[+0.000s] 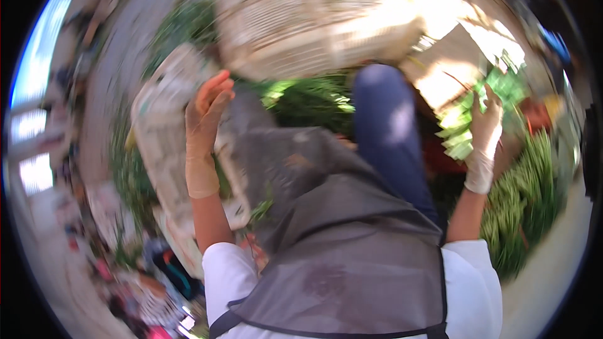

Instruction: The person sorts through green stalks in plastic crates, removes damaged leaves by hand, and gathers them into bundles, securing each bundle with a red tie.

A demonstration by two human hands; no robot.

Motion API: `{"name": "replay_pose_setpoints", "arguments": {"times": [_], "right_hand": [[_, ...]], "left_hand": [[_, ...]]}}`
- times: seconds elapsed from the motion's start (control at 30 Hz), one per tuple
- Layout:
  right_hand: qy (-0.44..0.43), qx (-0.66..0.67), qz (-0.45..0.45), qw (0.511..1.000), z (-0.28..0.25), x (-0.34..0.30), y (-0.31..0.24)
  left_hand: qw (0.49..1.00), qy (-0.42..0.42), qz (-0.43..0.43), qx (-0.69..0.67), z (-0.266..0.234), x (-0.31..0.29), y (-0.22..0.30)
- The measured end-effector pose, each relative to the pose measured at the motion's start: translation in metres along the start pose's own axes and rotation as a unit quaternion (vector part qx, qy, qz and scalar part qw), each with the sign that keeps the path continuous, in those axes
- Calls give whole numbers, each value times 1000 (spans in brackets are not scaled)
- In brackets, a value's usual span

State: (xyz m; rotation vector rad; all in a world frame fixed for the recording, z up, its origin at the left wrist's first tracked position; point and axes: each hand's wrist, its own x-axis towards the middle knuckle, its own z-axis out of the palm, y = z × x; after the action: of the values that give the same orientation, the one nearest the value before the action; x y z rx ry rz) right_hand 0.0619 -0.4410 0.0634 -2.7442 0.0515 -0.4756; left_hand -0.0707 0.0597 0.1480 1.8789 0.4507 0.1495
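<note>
The picture is heavily blurred by motion. My left hand (206, 113), in a thin glove, is raised with its fingers apart beside a pale slatted crate (164, 132) and holds nothing. My right hand (485, 132), also gloved, is closed on a bunch of light green leafy stalks (468, 122). A grey apron (333, 238) covers my front, and my knee in blue trousers (386, 125) rises between the two hands.
A large pale woven basket (314, 16) stands ahead at the top. Piles of green stalks (524, 201) lie at the right, more greens (308, 97) in the middle. A sunlit brown surface (449, 66) sits at the upper right. Colourful clutter (147, 282) fills the lower left.
</note>
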Motion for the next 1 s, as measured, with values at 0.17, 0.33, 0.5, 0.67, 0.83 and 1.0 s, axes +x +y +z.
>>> {"name": "replay_pose_setpoints", "arguments": {"times": [0.17, 0.33, 0.5, 0.67, 0.83, 1.0], "right_hand": [[-155, 125, -254, 947, 23, 3, -121], [-272, 210, -326, 881, 23, -24, -286], [-320, 157, -490, 795, 54, -53, -371], [-354, 94, -502, 783, 74, -67, -389], [-395, 17, -459, 796, 84, -65, -375], [-415, 0, -429, 802, 84, -72, -376]], "left_hand": [[930, 279, -182, 156, -211, -182, -171], [892, 190, -409, 6, -208, -233, -303], [788, 178, -523, -272, -186, -174, -375], [781, 134, -557, -248, -207, -183, -500], [782, 103, -567, -238, -191, -192, -557], [798, 80, -571, -177, -147, -170, -492]]}}
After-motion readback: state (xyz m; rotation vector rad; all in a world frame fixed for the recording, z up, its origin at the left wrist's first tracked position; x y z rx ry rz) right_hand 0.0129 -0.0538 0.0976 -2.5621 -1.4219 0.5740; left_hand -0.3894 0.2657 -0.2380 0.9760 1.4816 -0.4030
